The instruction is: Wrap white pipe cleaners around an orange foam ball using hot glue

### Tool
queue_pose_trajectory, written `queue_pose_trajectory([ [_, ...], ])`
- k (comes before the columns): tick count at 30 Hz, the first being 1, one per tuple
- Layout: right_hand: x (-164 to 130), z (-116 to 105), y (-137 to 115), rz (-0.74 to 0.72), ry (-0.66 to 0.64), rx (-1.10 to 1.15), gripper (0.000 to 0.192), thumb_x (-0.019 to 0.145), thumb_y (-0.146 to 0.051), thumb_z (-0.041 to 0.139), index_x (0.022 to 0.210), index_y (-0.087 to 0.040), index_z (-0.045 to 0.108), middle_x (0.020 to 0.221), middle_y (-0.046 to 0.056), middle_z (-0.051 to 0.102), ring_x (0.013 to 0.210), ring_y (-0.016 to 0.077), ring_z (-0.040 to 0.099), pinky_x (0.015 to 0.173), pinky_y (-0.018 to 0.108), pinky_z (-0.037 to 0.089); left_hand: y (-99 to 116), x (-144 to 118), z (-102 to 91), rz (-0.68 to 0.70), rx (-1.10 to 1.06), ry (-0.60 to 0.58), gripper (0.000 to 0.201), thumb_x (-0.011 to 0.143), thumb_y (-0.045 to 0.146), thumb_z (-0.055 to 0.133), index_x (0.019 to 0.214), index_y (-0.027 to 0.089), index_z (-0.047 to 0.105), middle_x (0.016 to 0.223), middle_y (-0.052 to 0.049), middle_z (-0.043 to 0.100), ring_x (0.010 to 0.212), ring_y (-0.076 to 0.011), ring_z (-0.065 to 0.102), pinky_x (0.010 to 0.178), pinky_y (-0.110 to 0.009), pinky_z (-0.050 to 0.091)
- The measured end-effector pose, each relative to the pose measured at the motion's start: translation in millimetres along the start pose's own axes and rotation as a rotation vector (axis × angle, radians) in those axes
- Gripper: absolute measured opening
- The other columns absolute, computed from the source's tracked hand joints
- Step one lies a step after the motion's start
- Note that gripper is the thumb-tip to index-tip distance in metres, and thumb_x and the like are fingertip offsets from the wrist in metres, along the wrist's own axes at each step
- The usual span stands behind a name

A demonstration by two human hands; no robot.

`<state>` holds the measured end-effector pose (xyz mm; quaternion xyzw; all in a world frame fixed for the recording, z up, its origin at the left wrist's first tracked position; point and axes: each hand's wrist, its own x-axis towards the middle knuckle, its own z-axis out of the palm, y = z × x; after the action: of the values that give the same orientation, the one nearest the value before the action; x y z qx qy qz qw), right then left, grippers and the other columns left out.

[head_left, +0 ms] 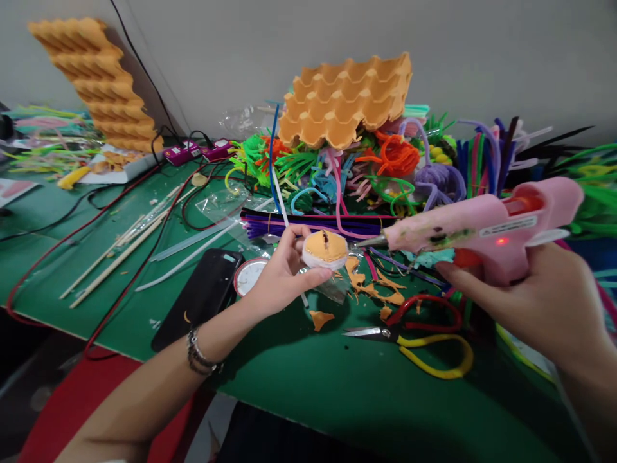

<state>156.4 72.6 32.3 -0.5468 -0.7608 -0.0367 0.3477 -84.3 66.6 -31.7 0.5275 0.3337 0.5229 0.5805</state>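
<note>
My left hand (290,263) is closed around a small rounded piece (326,248) with an orange top, a white rim and a dark slit in the middle. A thin white stick (285,209) passes behind these fingers; whether it is held, I cannot tell. In my right hand (544,302) is a pink hot glue gun (463,225), its red light lit and its body smudged. The metal nozzle points left, close to the orange top; whether they touch is unclear. Below lie scissors (409,341) with red and yellow handles, near torn orange scraps (357,273).
An orange egg tray (347,96) rests on bunches of coloured pipe cleaners (308,167). Another egg tray (96,83) leans on the wall. A black phone (200,296), wooden sticks (125,251) and red and black cables (48,267) lie on the green table (289,386).
</note>
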Motion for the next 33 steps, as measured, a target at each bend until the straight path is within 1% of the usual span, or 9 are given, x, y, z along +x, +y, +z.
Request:
queue_pose_trajectory([
  [7,1,-3,2,0.098,0.016,-0.063,0.042,0.064,-0.062,0.049,0.05,-0.027,0.031,0.034,-0.005,0.034,0.029,0.009,0.032,0.031,0.024,0.024,1,1,-1.7,0.01,-0.033,0.11,0.047,0.067,0.043,0.07,0.095,0.02,0.04,0.083,0.0,0.057,0.062,-0.0085,0.054,0.06,-0.022,0.047],
  [11,0,4,7,0.042,-0.14,-0.02,0.033,0.074,-0.054,0.044,0.06,-0.025,0.036,0.042,-0.003,0.042,0.034,0.0116,0.038,0.035,0.025,0.027,-1,4,-5.6,0.054,-0.028,0.249,0.049,0.068,0.051,0.066,0.097,0.019,0.043,0.082,-0.001,0.058,0.061,-0.0089,0.053,0.057,-0.022,0.045],
  [14,-7,18,8,-0.068,-0.253,0.025,0.027,0.082,-0.045,0.04,0.066,-0.024,0.034,0.05,-0.002,0.046,0.042,0.0136,0.044,0.041,0.026,0.033,-2,7,-9.9,0.128,-0.018,0.37,0.044,0.072,0.054,0.06,0.094,0.019,0.047,0.078,0.0,0.056,0.058,-0.008,0.05,0.056,-0.022,0.043],
  [18,-24,49,5,-0.159,-0.339,0.063,0.025,0.087,-0.041,0.033,0.083,-0.019,0.045,0.074,0.008,0.058,0.066,0.0197,0.056,0.056,0.03,0.043,-2,12,-14.0,0.18,-0.031,0.476,0.042,0.075,0.056,0.057,0.093,0.019,0.049,0.077,0.001,0.054,0.053,-0.0067,0.047,0.052,-0.022,0.039],
  [21,-32,69,4,-0.111,-0.369,-0.022,0.022,0.086,-0.038,0.033,0.08,-0.02,0.044,0.074,0.009,0.056,0.067,0.0211,0.055,0.053,0.031,0.041,-3,13,-13.9,0.166,-0.041,0.499,0.043,0.072,0.057,0.059,0.089,0.019,0.048,0.075,0.001,0.054,0.052,-0.0064,0.045,0.05,-0.022,0.037],
  [24,-35,78,3,-0.102,-0.379,-0.048,0.02,0.084,-0.038,0.037,0.074,-0.021,0.041,0.069,0.006,0.053,0.063,0.0208,0.053,0.049,0.029,0.037,-2,13,-11.8,0.126,-0.048,0.492,0.041,0.072,0.054,0.06,0.089,0.02,0.047,0.074,0.002,0.053,0.051,-0.0061,0.045,0.049,-0.022,0.036],
  [29,-32,70,4,-0.123,-0.426,0.009,0.022,0.081,-0.041,0.044,0.087,-0.02,0.045,0.082,0.007,0.058,0.075,0.0214,0.058,0.059,0.031,0.044,-1,12,-8.4,0.069,-0.051,0.47,0.038,0.072,0.05,0.061,0.091,0.021,0.045,0.065,0.006,0.048,0.046,-0.0046,0.038,0.048,-0.022,0.034],
  [31,-30,64,5,-0.086,-0.458,0.064,0.027,0.082,-0.043,0.042,0.093,-0.019,0.045,0.088,0.009,0.06,0.079,0.0218,0.059,0.062,0.032,0.045,-1,13,-8.3,0.07,-0.047,0.47,0.037,0.072,0.048,0.062,0.091,0.021,0.044,0.062,0.006,0.046,0.046,-0.0047,0.037,0.048,-0.021,0.034],
  [33,-27,58,6,-0.054,-0.471,0.116,0.027,0.085,-0.043,0.037,0.093,-0.019,0.045,0.087,0.009,0.06,0.077,0.0208,0.059,0.061,0.031,0.044,-2,14,-8.8,0.072,-0.052,0.472,0.038,0.071,0.047,0.063,0.091,0.021,0.044,0.063,0.006,0.048,0.046,-0.0045,0.037,0.047,-0.021,0.033],
])
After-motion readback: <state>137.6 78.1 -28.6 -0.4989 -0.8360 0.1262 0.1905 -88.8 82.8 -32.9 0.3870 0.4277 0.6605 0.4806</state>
